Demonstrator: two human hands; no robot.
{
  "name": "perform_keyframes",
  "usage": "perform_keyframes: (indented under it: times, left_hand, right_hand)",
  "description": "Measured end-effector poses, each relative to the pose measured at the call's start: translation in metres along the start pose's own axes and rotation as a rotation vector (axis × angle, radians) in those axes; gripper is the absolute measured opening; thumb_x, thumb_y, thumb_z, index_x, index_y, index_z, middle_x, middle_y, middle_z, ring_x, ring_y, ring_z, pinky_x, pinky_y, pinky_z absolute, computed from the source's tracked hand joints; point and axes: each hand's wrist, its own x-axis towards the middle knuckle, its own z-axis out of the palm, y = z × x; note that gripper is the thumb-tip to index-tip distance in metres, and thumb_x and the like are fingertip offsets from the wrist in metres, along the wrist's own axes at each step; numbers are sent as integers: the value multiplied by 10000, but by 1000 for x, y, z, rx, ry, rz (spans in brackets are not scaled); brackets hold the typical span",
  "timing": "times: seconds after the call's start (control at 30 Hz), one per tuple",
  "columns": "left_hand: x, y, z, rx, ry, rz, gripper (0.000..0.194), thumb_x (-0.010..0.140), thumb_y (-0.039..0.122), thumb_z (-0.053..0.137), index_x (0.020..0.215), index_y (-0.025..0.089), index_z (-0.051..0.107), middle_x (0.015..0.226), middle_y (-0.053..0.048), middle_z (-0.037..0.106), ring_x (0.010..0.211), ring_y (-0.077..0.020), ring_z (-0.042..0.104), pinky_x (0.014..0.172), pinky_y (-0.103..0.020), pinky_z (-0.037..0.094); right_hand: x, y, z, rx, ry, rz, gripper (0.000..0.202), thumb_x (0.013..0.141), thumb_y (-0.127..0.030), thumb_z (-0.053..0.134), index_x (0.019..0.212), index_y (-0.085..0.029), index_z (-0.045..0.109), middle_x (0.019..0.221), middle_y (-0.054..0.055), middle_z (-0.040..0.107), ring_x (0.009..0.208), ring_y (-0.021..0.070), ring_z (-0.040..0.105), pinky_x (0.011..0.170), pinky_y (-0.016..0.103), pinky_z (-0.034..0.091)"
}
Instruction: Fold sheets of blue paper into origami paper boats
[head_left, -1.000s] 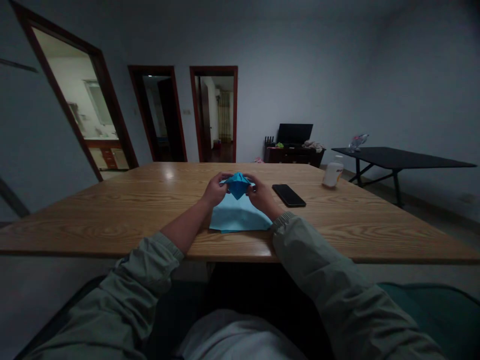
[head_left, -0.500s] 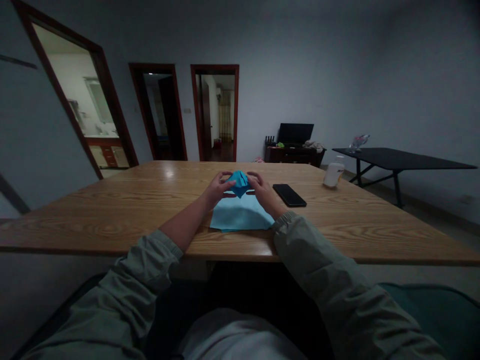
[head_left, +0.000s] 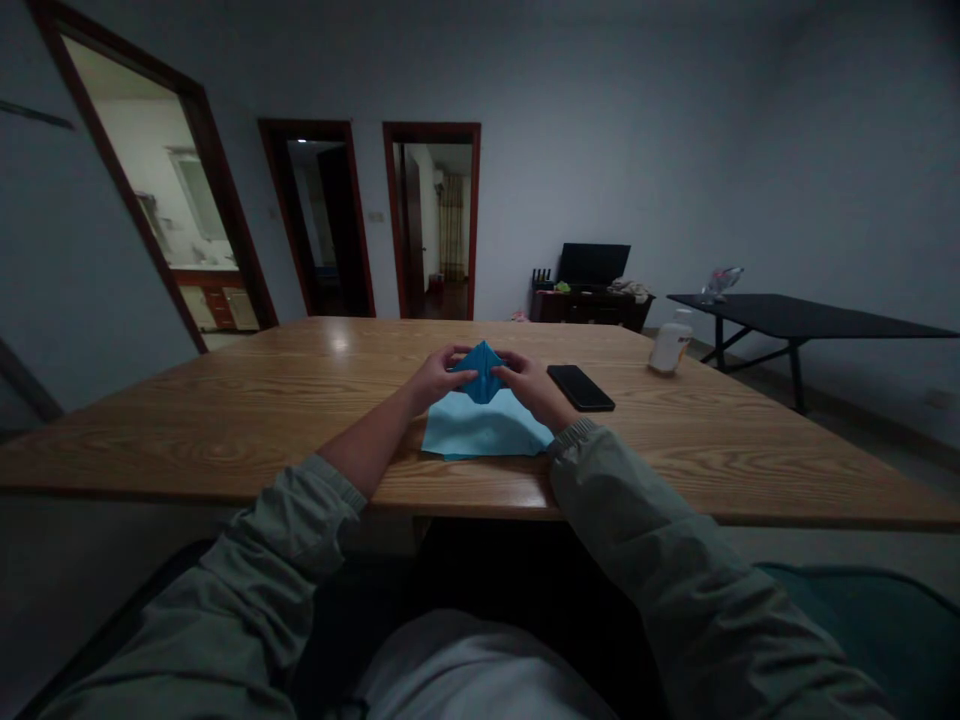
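Observation:
A small piece of folded blue paper (head_left: pixel 482 372), diamond-shaped with a crease down its middle, is held up between both hands. My left hand (head_left: pixel 439 377) pinches its left corner, thumb in front and fingers behind. On the right corner, my right hand (head_left: pixel 529 382) grips it the same way. Below the hands, light blue paper sheets (head_left: pixel 480 432) lie flat on the wooden table (head_left: pixel 262 430). The fingers behind the folded paper are partly hidden.
A black phone (head_left: pixel 580 388) lies right of the sheets. Farther right stands a white bottle (head_left: pixel 670 344). Beyond the table are a black table (head_left: pixel 802 318) and a low cabinet with a dark screen (head_left: pixel 594 264). The near table edge runs in front of my body.
The folded paper has gone from a bunched, partly opened shape to a flatter diamond facing me. Both hands stay at its sides; the view has shifted slightly.

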Motion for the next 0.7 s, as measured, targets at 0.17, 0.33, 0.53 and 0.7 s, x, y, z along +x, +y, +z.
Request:
perform_keyframes:
  times: [0.17,0.33,0.53,0.7]
  left_hand:
    - [1,1,1,-53,80,-38,622,722,345,758,1268,233,483,1025,-77,663,791,-195,674,658,-374,582]
    - [3,3,1,-146,170,-80,487,818,448,648,1234,221,532,1089,-93,649,820,-188,677,672,-342,586]
    - [-1,-1,9,-25,-61,0,683,746,530,723,1334,228,552,1233,-120,632,875,-212,679,677,-307,574]
    - [4,-11,18,213,16,148,574,766,452,717,1271,199,619,1285,-129,579,798,-165,655,592,-263,558]
  right_hand:
    - [-8,-7,0,-88,0,-65,547,839,-277,533,1381,-205,516,1268,103,610,963,223,640,748,333,569]
    - [-14,-5,1,-397,6,-246,657,792,-201,623,1430,-243,471,1263,91,618,939,234,646,791,357,565]
    - [-7,-1,-1,-534,207,-258,357,944,-348,542,1266,-225,637,1095,72,704,902,253,673,824,380,546]
    - [-8,-6,10,-543,150,-277,302,915,-264,550,1186,-231,680,972,40,727,801,225,683,720,306,535]
